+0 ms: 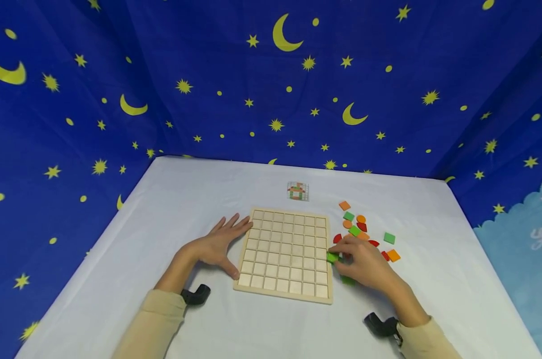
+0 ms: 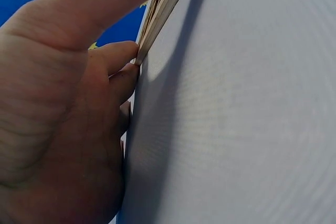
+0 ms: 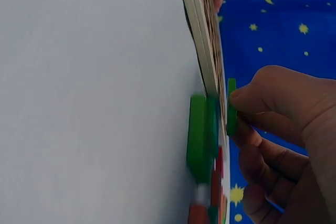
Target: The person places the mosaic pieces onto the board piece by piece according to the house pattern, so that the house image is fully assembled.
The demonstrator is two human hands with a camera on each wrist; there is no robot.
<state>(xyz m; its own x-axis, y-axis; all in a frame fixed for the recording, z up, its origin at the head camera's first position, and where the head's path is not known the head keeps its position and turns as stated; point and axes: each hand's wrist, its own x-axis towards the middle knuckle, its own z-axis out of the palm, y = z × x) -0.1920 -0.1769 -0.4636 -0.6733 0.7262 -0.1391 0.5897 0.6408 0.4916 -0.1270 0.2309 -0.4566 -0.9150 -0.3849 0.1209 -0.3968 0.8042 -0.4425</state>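
A square wooden grid board with bare cells lies on the white table. My left hand has its fingers spread, thumb against the board's lower left edge and index finger at the upper left edge. In the left wrist view, fingertips meet the board's side. Over the board's right edge, my right hand pinches a flat green tile between thumb and fingers. The right wrist view shows this green tile standing above the rim, while another green tile lies on the table below.
Loose tiles lie right of the board, among them an orange square, an orange circle, a red piece and a green square. Behind the board is a small pattern card. A blue starry cloth hangs behind.
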